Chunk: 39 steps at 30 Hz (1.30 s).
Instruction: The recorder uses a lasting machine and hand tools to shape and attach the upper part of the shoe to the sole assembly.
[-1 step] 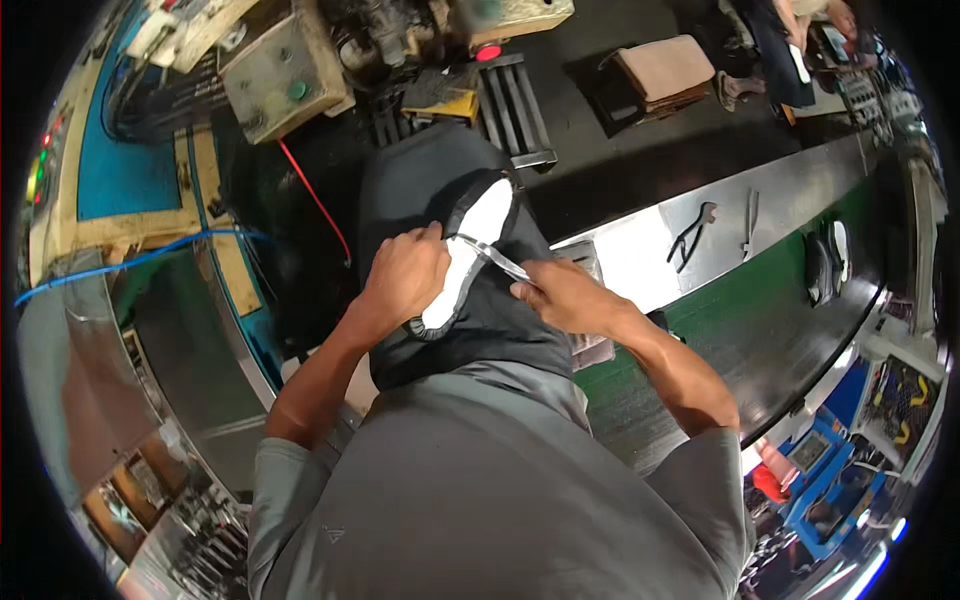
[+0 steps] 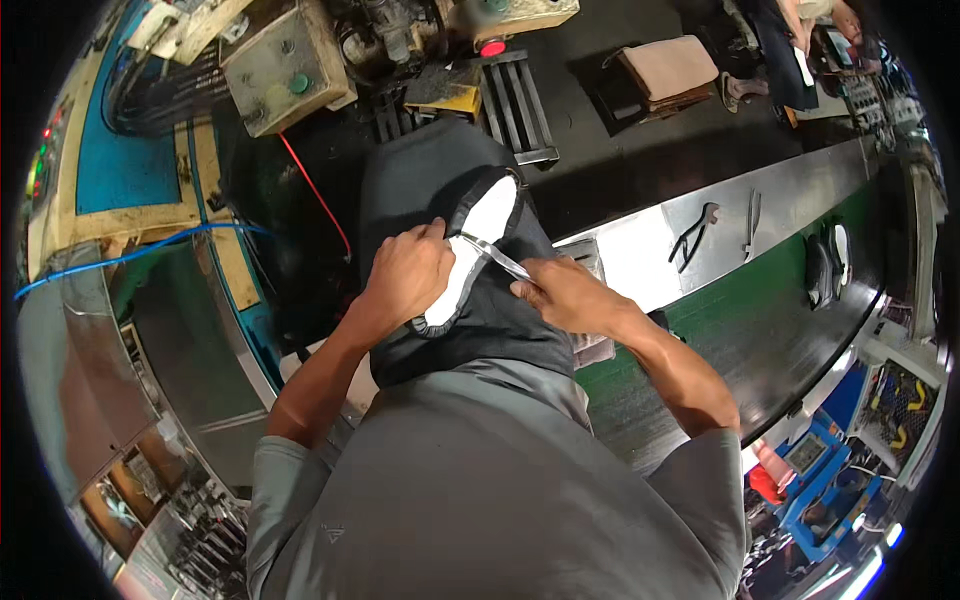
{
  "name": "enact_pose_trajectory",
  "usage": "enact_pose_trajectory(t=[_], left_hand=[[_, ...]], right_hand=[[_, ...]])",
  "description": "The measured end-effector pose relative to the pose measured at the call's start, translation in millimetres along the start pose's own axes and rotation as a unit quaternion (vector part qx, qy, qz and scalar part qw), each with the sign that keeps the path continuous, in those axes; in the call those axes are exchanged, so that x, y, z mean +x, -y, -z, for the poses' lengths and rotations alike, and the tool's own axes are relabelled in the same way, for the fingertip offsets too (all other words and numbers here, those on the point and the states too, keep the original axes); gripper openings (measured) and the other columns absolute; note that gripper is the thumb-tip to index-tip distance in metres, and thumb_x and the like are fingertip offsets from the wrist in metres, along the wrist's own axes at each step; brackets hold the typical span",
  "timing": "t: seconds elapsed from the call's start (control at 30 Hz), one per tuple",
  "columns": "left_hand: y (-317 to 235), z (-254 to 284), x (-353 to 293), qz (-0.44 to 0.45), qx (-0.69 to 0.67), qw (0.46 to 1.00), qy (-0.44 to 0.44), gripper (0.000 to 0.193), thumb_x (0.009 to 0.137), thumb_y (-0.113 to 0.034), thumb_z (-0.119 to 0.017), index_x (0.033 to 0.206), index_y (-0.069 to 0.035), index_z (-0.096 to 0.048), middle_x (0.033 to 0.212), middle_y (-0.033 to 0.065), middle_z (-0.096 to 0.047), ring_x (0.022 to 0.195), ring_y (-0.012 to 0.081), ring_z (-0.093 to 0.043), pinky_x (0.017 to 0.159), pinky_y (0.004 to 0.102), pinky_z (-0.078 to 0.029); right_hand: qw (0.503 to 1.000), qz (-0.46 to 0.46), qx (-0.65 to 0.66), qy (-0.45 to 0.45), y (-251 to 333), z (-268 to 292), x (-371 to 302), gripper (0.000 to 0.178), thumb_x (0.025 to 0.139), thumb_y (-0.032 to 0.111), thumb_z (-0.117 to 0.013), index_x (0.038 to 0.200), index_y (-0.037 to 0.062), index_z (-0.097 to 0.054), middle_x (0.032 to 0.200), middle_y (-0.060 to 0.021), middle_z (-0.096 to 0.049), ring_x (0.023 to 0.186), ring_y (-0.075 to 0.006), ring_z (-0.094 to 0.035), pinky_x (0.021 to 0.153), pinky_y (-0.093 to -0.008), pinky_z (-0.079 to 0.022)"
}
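A black shoe upper with a white sole board [image 2: 490, 212] lies bottom up across my lap, its dark edge folded around the white. My left hand [image 2: 410, 272] grips its left side near the middle, with the fingers curled over the edge. In my right hand [image 2: 572, 295] is a slim silver metal hand tool [image 2: 505, 262]. The curved head of that tool rests on the white board at the narrow middle of the shoe, close to my left fingertips. My right fingers hide its handle end, and its exact kind is unclear.
On the right, a metal-edged bench [image 2: 640, 245] with a green belt bears dark pincers [image 2: 693, 237], a slim metal tool [image 2: 752, 225] and a pair of shoes [image 2: 826, 264]. Ahead stand a machine control box [image 2: 270, 80] and a slatted stand [image 2: 517, 105]. Another person's hand [image 2: 797, 30] shows far right.
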<state>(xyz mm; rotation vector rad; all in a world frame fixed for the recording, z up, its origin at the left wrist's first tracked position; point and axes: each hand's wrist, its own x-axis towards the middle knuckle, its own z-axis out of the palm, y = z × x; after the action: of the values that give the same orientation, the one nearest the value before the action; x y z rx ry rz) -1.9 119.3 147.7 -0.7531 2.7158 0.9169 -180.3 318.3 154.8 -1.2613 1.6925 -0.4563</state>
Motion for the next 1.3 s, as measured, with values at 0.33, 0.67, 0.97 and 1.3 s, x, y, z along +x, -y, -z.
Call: enact_pose_trajectory(t=[0.33, 0.67, 0.97, 1.3], left_hand=[[26, -28, -37, 0.036, -0.175, 0.984, 0.028, 0.09, 0.098, -0.027, -0.08, 0.17, -0.004, -0.031, 0.164, 0.0286, -0.047, 0.15, 0.0438, -0.049, 0.123, 0.0453, -0.04], [45, -40, -20, 0.081, -0.381, 0.916, 0.097, 0.076, 0.112, -0.036, -0.061, 0.171, -0.003, -0.028, 0.173, 0.0269, -0.035, 0.162, 0.0378, -0.034, 0.13, 0.0413, -0.03], [57, -38, -34, -0.001, -0.27, 0.952, 0.145, 0.105, 0.103, -0.037, -0.074, 0.174, -0.002, -0.005, 0.176, 0.0305, -0.022, 0.165, 0.0423, -0.024, 0.133, 0.0441, -0.025], [60, -35, -39, -0.028, -0.303, 0.938, 0.168, 0.139, 0.078, -0.028, -0.096, 0.174, -0.001, 0.001, 0.178, 0.0296, -0.02, 0.166, 0.0395, -0.022, 0.135, 0.044, -0.021]], right_hand=[[0.99, 0.013, -0.128, -0.059, -6, -26, -1, 0.026, 0.107, 0.021, -0.064, 0.095, -0.002, -0.06, 0.086, -0.0256, -0.071, 0.083, -0.0511, -0.069, 0.072, -0.0574, -0.053], [0.968, 0.07, -0.165, -0.175, -45, -29, -11, 0.023, 0.098, 0.014, -0.075, 0.112, -0.0028, -0.068, 0.092, -0.0218, -0.069, 0.076, -0.0424, -0.071, 0.07, -0.0488, -0.056], [0.966, -0.037, -0.233, -0.103, -43, -55, 4, 0.039, 0.084, 0.013, -0.083, 0.106, 0.0013, -0.053, 0.089, -0.0238, -0.071, 0.081, -0.0446, -0.076, 0.067, -0.0535, -0.06], [0.973, -0.012, -0.204, -0.105, -8, -52, -11, 0.038, 0.084, 0.011, -0.081, 0.11, 0.0021, -0.053, 0.091, -0.0256, -0.07, 0.085, -0.047, -0.073, 0.072, -0.0547, -0.058]])
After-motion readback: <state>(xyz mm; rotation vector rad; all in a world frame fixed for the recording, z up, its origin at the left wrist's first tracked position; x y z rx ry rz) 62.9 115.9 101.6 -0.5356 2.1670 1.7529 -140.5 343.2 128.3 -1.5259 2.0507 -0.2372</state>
